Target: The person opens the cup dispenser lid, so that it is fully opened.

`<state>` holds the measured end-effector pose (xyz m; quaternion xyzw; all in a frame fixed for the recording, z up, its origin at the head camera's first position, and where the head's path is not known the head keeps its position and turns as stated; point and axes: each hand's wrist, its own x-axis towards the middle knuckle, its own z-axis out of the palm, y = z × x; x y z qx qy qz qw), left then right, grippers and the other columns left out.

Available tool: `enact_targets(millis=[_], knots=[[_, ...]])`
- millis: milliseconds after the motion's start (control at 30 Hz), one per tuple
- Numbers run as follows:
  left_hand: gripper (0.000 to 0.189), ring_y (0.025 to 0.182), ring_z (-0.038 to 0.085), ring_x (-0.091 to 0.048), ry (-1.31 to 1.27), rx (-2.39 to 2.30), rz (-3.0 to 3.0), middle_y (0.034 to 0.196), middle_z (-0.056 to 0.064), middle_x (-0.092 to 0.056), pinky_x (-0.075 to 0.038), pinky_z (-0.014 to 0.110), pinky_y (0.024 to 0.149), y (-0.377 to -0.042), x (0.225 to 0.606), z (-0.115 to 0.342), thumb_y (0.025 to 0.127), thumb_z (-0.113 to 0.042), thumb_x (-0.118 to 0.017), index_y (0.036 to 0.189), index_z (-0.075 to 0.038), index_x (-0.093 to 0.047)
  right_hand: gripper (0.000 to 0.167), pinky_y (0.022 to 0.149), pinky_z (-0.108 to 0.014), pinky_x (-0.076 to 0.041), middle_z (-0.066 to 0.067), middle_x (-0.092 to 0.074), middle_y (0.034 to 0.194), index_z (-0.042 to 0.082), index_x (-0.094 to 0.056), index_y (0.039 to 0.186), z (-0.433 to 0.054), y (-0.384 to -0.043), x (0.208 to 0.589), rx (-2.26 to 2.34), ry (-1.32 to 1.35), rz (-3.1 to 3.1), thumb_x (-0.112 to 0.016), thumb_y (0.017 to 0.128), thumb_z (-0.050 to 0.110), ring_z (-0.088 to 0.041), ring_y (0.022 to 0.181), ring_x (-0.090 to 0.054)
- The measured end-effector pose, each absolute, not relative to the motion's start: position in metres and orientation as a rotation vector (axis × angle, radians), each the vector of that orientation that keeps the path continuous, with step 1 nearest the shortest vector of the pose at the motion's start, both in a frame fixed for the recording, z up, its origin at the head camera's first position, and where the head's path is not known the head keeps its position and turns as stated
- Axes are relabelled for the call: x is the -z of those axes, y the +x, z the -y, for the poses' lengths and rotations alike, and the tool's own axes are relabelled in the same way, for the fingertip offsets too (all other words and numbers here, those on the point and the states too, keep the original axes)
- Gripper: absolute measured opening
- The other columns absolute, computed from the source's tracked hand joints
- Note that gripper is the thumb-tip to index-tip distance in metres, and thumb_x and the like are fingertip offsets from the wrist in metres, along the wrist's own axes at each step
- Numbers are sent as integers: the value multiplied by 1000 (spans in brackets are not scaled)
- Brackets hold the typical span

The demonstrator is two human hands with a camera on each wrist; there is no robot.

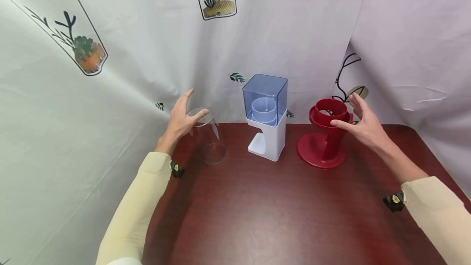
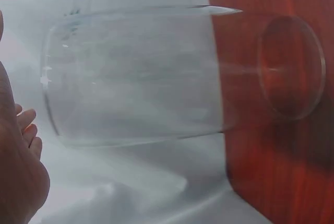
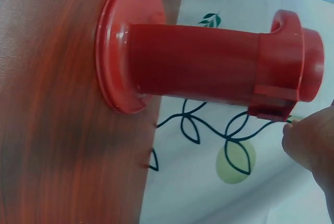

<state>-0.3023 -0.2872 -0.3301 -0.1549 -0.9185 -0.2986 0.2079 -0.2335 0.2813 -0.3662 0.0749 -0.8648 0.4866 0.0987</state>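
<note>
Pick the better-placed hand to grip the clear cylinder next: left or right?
Left, I'd judge: the left hand is open near the upper end of the clear cylinder, while the right hand is farther off, beside the red stand.

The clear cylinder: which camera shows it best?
The left wrist view: the clear cylinder fills much of the picture, both ends visible, unobstructed. The head view shows it smaller, the left hand partly covering its rim. The right wrist view doesn't show it.

Red stand (image 1: 333, 140), white-and-blue dispenser (image 1: 274, 131)
</note>
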Motion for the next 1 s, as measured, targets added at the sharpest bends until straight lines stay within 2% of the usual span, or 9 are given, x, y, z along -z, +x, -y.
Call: enact_targets(millis=[200, 367, 467, 767, 1000], knots=[[109, 160, 29, -24, -461, 828, 2525, 175, 3, -25, -23, 64, 124, -307, 307, 274, 88, -77, -67, 171, -23, -22, 111, 122, -64, -24, -4, -8, 178, 22, -2, 173, -279, -232, 352, -1431, 208, 2506, -80, 95, 34, -33, 163, -9], [109, 161, 23, -21, -464, 876, 2499, 176, -6, -20, -20, 59, 127, -310, 285, 259, 88, -74, -71, 172, -31, -15, 109, 127, -55, -17, 7, -5, 178, 31, -1, 172, -274, -231, 340, -1439, 225, 2465, -79, 96, 36, -18, 164, -4], [110, 161, 17, -19, -489, 900, 2480, 175, -9, -18, -19, 52, 129, -312, 274, 249, 89, -70, -73, 172, -30, -13, 109, 129, -52, -14, 10, -6, 177, 32, -2, 172, -268, -231, 333, -1435, 247, 2440, -79, 96, 35, -13, 163, -5], [113, 158, 3, -18, -572, 930, 2430, 175, -11, -18, -18, 30, 127, -317, 254, 210, 88, -58, -81, 172, -20, -15, 110, 128, -54, -16, 8, -8, 178, 30, -2, 172, -241, -239, 317, -1442, 334, 2411, -81, 95, 31, -14, 163, -7], [114, 156, -1, -19, -624, 1019, 2402, 175, -11, -22, -18, 25, 125, -321, 251, 179, 86, -51, -85, 171, -18, -18, 113, 125, -61, -23, 8, -10, 178, 30, -4, 172, -214, -243, 314, -1452, 420, 2407, -84, 92, 28, -21, 163, -10]])
